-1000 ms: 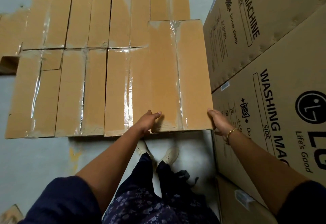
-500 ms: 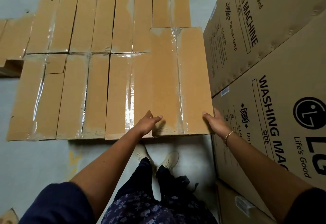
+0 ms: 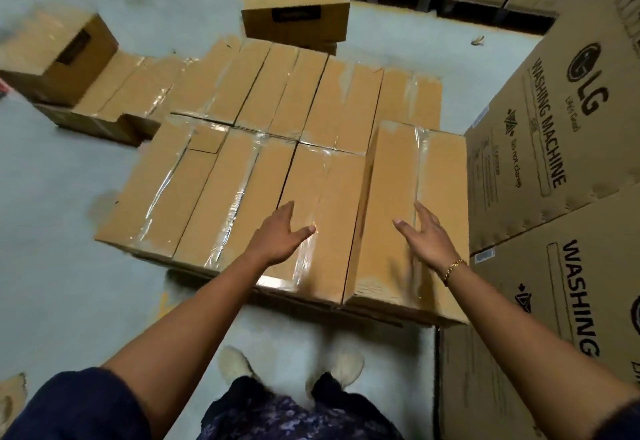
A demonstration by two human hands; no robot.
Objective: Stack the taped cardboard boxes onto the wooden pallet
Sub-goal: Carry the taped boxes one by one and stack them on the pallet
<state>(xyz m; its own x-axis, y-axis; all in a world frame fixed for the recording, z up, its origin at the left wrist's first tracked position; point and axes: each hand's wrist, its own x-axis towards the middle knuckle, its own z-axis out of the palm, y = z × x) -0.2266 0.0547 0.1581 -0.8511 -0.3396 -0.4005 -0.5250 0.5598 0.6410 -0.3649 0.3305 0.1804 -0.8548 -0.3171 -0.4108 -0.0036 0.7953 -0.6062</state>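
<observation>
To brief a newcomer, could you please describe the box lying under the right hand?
Start at the tall printed washing machine cartons on the right. Right beside them lies a flat layer of taped boxes, and the box sits at that layer's near right end, with the right hand over it. Unlike its neighbours, its top rises above theirs.

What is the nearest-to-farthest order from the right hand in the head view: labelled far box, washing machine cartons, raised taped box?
1. Raised taped box, under the right hand.
2. LG washing machine cartons, just right.
3. Labelled box, far ahead, centre.
</observation>
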